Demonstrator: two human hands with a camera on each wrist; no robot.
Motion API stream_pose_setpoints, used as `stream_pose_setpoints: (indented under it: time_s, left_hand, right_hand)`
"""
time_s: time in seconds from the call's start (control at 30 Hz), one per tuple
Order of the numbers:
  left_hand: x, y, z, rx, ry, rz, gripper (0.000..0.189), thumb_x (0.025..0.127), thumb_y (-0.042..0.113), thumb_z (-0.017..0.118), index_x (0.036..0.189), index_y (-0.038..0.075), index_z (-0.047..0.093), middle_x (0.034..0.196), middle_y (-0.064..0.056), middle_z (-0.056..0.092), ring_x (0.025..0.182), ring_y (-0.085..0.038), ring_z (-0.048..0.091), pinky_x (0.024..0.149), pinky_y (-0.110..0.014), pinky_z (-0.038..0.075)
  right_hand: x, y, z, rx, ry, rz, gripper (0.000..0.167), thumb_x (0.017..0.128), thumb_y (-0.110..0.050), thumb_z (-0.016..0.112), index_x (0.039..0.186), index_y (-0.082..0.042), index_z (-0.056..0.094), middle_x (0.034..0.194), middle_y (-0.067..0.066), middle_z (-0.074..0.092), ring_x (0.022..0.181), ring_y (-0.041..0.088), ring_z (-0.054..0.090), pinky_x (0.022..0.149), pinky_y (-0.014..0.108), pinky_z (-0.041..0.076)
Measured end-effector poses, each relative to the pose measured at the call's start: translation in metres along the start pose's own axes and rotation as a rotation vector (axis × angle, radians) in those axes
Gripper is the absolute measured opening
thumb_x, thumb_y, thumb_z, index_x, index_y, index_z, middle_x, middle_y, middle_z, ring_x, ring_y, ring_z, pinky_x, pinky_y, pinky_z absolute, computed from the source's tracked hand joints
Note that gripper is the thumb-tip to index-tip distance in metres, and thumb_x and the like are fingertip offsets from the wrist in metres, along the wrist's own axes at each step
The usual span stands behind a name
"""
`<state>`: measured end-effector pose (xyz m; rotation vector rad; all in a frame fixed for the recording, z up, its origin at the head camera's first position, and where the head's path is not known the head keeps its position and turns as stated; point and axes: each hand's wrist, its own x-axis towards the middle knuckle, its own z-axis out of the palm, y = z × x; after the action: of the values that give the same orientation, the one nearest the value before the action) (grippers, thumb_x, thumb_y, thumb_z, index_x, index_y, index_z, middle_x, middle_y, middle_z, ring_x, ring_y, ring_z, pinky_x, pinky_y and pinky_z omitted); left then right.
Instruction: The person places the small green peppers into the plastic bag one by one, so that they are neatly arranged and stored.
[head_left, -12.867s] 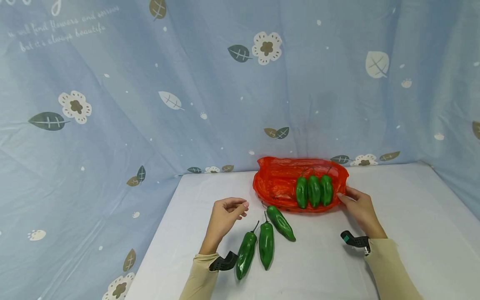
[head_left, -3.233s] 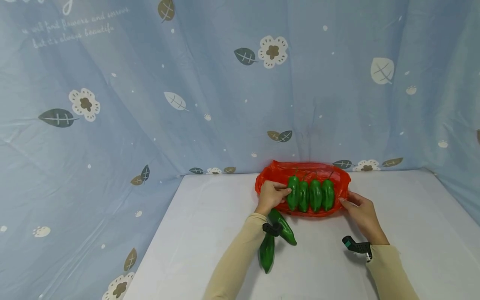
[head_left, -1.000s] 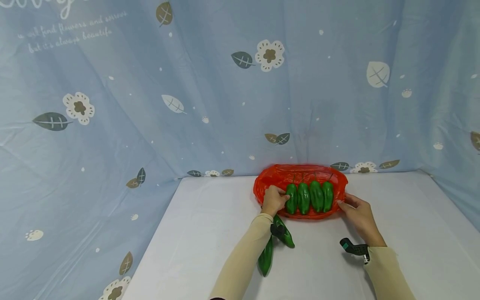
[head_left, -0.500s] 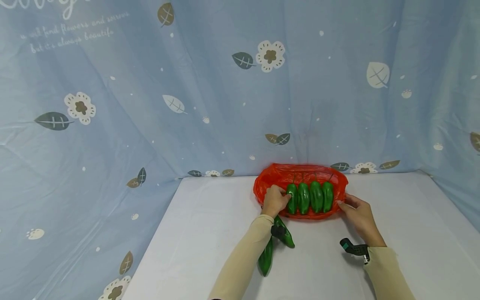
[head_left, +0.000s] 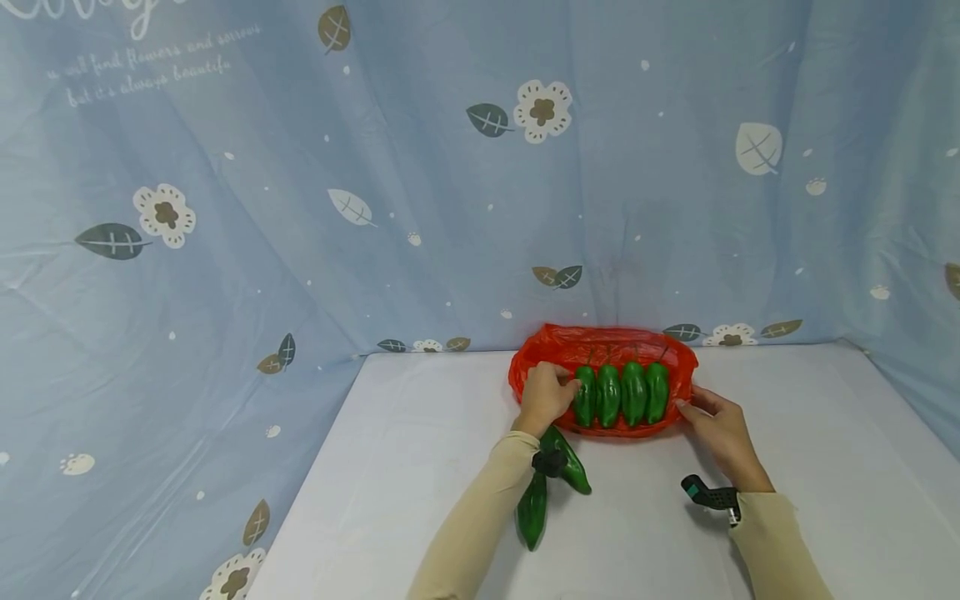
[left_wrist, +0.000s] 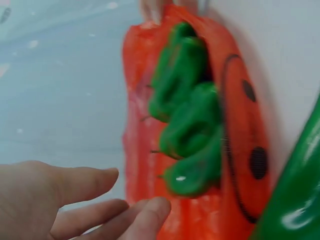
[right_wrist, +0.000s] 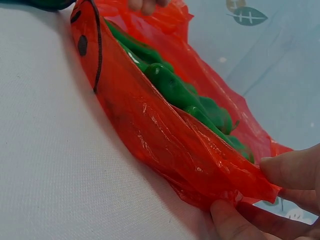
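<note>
Red plastic bag (head_left: 603,379) on white table (head_left: 420,433), held from both sides.

Lay at the far middle of the table, mouth open upward, with four green peppers (head_left: 621,392) side by side inside. Left hand (head_left: 545,397) at the bag's left end, fingers (left_wrist: 145,220) spread and loosely extended beside the leftmost pepper; probably just touching the plastic, though the blurred left wrist view left contact unclear. Right hand (head_left: 720,429) at the bag's right end, thumb and fingers (right_wrist: 290,167) pinching the plastic edge. Two more green peppers (head_left: 551,483) on the table nearer, just below the left wrist, partly hidden by the sleeve. Blue flowered cloth (head_left: 300,183) behind and to the left.
</note>
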<state>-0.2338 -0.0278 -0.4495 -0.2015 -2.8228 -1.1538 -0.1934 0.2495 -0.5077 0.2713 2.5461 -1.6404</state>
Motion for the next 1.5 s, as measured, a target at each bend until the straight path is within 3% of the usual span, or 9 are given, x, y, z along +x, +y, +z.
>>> stream_pose_setpoints:
  time_s: [0.1, 0.2, 0.43, 0.6, 0.83, 1.1, 1.27, 1.37, 1.5]
  left_hand:
    - [-0.004, 0.003, -0.011, -0.047, 0.001, 0.046, 0.024, 0.094, 0.017, 0.077, 0.11, 0.0, 0.08, 0.1, -0.011, 0.081, 0.08, -0.015, 0.072, 0.066, -0.022, 0.057]
    - [-0.007, 0.005, -0.024, -0.079, 0.009, 0.074, 0.019, 0.095, 0.018, 0.076, 0.105, 0.003, 0.082, 0.095, -0.008, 0.081, 0.08, -0.013, 0.071, 0.068, -0.022, 0.056]
    - [-0.018, -0.001, -0.05, -0.112, 0.025, 0.104, 0.021, 0.096, 0.022, 0.074, 0.107, 0.006, 0.081, 0.1, -0.007, 0.08, 0.088, -0.016, 0.071, 0.077, -0.027, 0.058]
    - [-0.027, -0.011, -0.063, -0.156, 0.02, 0.107, 0.024, 0.097, 0.024, 0.073, 0.109, 0.005, 0.08, 0.099, -0.008, 0.08, 0.083, -0.015, 0.071, 0.074, -0.027, 0.059]
    - [-0.041, -0.018, -0.076, -0.2, 0.041, 0.085, 0.023, 0.097, 0.024, 0.073, 0.108, 0.006, 0.08, 0.099, -0.009, 0.079, 0.086, -0.019, 0.072, 0.08, -0.033, 0.061]
    - [-0.058, -0.026, -0.086, -0.293, 0.043, 0.052, 0.026, 0.097, 0.025, 0.074, 0.109, 0.004, 0.08, 0.096, -0.011, 0.079, 0.077, -0.015, 0.072, 0.066, -0.023, 0.059]
    - [-0.067, -0.032, -0.09, -0.347, 0.045, 0.027, 0.025, 0.096, 0.023, 0.074, 0.109, 0.002, 0.079, 0.093, -0.016, 0.079, 0.079, -0.033, 0.075, 0.063, -0.02, 0.058]
    - [-0.072, -0.037, -0.092, -0.373, 0.045, 0.01, 0.026, 0.096, 0.021, 0.075, 0.11, 0.0, 0.078, 0.092, -0.02, 0.079, 0.081, -0.04, 0.075, 0.062, -0.019, 0.057]
    - [-0.078, -0.043, -0.094, -0.37, 0.047, -0.016, 0.028, 0.097, 0.022, 0.074, 0.111, -0.001, 0.078, 0.094, -0.02, 0.079, 0.078, -0.032, 0.076, 0.063, -0.019, 0.058]
  right_hand:
    - [0.0, 0.0, 0.0, 0.02, -0.001, -0.003, 0.065, 0.109, -0.034, 0.05, 0.159, 0.003, 0.032, 0.161, 0.033, 0.036, 0.15, 0.049, 0.034, 0.085, 0.011, 0.056]
    - [0.0, 0.0, 0.0, 0.032, -0.001, -0.006, 0.064, 0.109, -0.032, 0.05, 0.159, 0.004, 0.032, 0.16, 0.034, 0.036, 0.149, 0.049, 0.034, 0.074, 0.001, 0.047]
    - [0.001, 0.0, 0.0, 0.004, -0.005, 0.012, 0.065, 0.109, -0.035, 0.049, 0.16, 0.002, 0.032, 0.161, 0.032, 0.036, 0.15, 0.048, 0.034, 0.089, 0.015, 0.057]
    - [0.001, 0.0, -0.001, 0.014, -0.003, 0.004, 0.065, 0.109, -0.034, 0.049, 0.159, 0.003, 0.032, 0.161, 0.033, 0.036, 0.15, 0.049, 0.034, 0.08, 0.007, 0.053]
    - [0.0, -0.001, 0.0, -0.003, 0.003, 0.017, 0.065, 0.109, -0.034, 0.049, 0.159, 0.003, 0.031, 0.161, 0.032, 0.036, 0.15, 0.049, 0.033, 0.109, 0.039, 0.052]
    - [0.001, -0.001, 0.0, 0.015, 0.0, 0.017, 0.065, 0.109, -0.034, 0.05, 0.159, 0.003, 0.031, 0.161, 0.032, 0.035, 0.15, 0.049, 0.033, 0.09, 0.015, 0.057]
    - [0.001, -0.001, 0.001, 0.033, 0.011, 0.021, 0.064, 0.109, -0.03, 0.05, 0.16, 0.003, 0.031, 0.161, 0.033, 0.035, 0.15, 0.049, 0.033, 0.079, 0.007, 0.054]
    - [0.0, -0.002, 0.002, 0.028, 0.018, 0.023, 0.064, 0.109, -0.03, 0.05, 0.16, 0.003, 0.031, 0.161, 0.033, 0.035, 0.15, 0.05, 0.033, 0.085, 0.012, 0.057]
    - [0.0, -0.003, 0.002, 0.0, 0.024, 0.028, 0.063, 0.109, -0.031, 0.05, 0.16, 0.002, 0.031, 0.161, 0.032, 0.036, 0.15, 0.05, 0.033, 0.105, 0.034, 0.054]
